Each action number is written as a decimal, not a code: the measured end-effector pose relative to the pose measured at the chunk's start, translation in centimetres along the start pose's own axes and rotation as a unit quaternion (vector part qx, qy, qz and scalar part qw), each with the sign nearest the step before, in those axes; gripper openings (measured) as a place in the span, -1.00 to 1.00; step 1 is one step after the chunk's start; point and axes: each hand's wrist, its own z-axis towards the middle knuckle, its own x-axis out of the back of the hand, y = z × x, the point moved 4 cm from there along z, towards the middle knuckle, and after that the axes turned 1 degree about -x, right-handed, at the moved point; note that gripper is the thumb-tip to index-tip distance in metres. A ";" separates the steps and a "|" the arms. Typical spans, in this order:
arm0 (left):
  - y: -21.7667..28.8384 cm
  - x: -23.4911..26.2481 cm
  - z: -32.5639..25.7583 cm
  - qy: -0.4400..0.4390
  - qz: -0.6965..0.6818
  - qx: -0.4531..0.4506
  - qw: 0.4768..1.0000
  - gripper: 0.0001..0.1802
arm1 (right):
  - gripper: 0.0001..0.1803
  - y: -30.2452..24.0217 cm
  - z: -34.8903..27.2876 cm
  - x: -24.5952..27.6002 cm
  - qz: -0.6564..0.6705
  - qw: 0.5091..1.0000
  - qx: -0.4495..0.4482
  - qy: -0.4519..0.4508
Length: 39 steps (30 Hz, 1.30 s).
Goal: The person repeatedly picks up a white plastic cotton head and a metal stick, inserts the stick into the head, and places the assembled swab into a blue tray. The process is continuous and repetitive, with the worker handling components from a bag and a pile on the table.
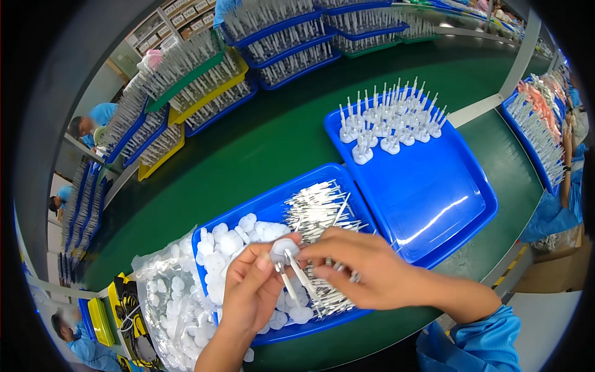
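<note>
My left hand point(248, 285) is closed around a small white plastic disc point(284, 248), pinching it between thumb and fingers. White rods point(289, 287) stick out from it, pointing down toward me. My right hand point(369, 270) meets the disc from the right, its fingertips closed at the top of a rod; rod ends also show under its curled fingers. Both hands are above a blue tray point(260, 199). Inside that tray, loose white discs point(214, 248) lie on the left and a heap of white rods point(316, 208) on the right.
A clear bag of white discs point(162, 304) lies against the tray's left side. Another blue tray point(427, 204) holds upright rod-and-disc pieces point(396, 121) at its far end. Stacked trays point(273, 77) of similar pieces line the green table's point(273, 136) far edge. People work nearby.
</note>
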 end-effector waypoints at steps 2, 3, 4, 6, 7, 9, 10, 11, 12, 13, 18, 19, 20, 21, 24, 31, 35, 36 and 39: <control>-0.6 -0.5 -0.3 -0.005 -0.011 0.014 1.000 -0.71 | -0.78 -0.4 -0.8 -0.8 -0.090 0.994 0.034 0.046; -0.8 -0.8 -0.4 -0.006 -0.019 0.021 1.000 -0.72 | -0.75 -0.6 -0.9 -1.1 -0.135 0.987 0.050 0.066; -0.6 -1.1 -0.5 0.000 -0.006 0.030 1.000 -0.76 | -0.72 -0.9 -0.8 -0.7 -0.158 0.979 0.080 0.101; 0.1 -1.3 -0.2 0.028 0.126 -0.024 0.991 -0.78 | -0.75 -0.4 -0.1 1.5 -0.195 0.974 0.044 0.103; 0.5 -1.5 0.0 0.041 0.193 -0.049 0.979 -0.79 | -0.76 -0.1 0.3 3.2 -0.213 0.971 0.025 0.107; 2.1 -1.1 -0.1 0.057 0.450 -0.120 0.883 -0.79 | -0.85 1.8 1.6 7.8 -0.248 0.954 -0.060 0.156; 2.9 -1.0 0.0 0.038 0.585 -0.158 0.795 -0.78 | -0.87 3.0 1.7 10.2 -0.279 0.939 -0.128 0.158; 3.2 -1.2 0.0 0.019 0.704 -0.193 0.684 -0.76 | -0.87 4.3 1.5 12.1 -0.309 0.918 -0.193 0.159; 3.1 -1.3 0.1 0.027 0.745 -0.208 0.633 -0.73 | -0.87 5.5 1.3 12.8 -0.328 0.910 -0.199 0.156; 3.0 -1.2 0.2 0.031 0.761 -0.202 0.615 -0.72 | -0.86 6.8 1.1 13.2 -0.346 0.903 -0.205 0.153; 2.6 -0.3 0.6 0.013 0.786 -0.174 0.593 -0.69 | -0.81 7.5 1.2 13.1 -0.359 0.881 -0.214 0.221; 2.7 0.0 0.6 0.029 0.778 -0.173 0.604 -0.69 | -0.81 7.6 1.0 12.8 -0.352 0.884 -0.207 0.228; 2.9 0.2 0.6 0.044 0.769 -0.173 0.614 -0.68 | -0.81 7.6 0.3 12.6 -0.345 0.886 -0.200 0.236; 3.0 0.5 0.8 0.058 0.758 -0.175 0.626 -0.67 | -0.81 7.5 -0.2 12.3 -0.340 0.887 -0.193 0.245; 3.3 0.1 2.0 0.024 0.777 -0.228 0.586 -0.69 | -0.81 6.2 -0.5 11.5 -0.276 0.904 -0.188 0.269; 3.3 -0.5 4.1 -0.012 0.797 -0.183 0.576 -0.82 | -0.74 1.2 0.9 6.4 -0.240 0.959 -0.072 0.130; 3.4 1.0 3.0 0.043 0.741 -0.175 0.647 -0.85 | -0.77 -0.4 2.0 4.3 -0.149 0.981 -0.121 0.043; 3.6 0.7 2.8 0.057 0.724 -0.185 0.662 -0.86 | -0.78 -0.4 2.1 3.9 -0.135 0.983 -0.123 0.032; 4.6 0.2 1.6 0.100 0.715 -0.172 0.670 -0.85 | -0.83 0.2 1.8 2.9 -0.090 0.991 -0.091 0.025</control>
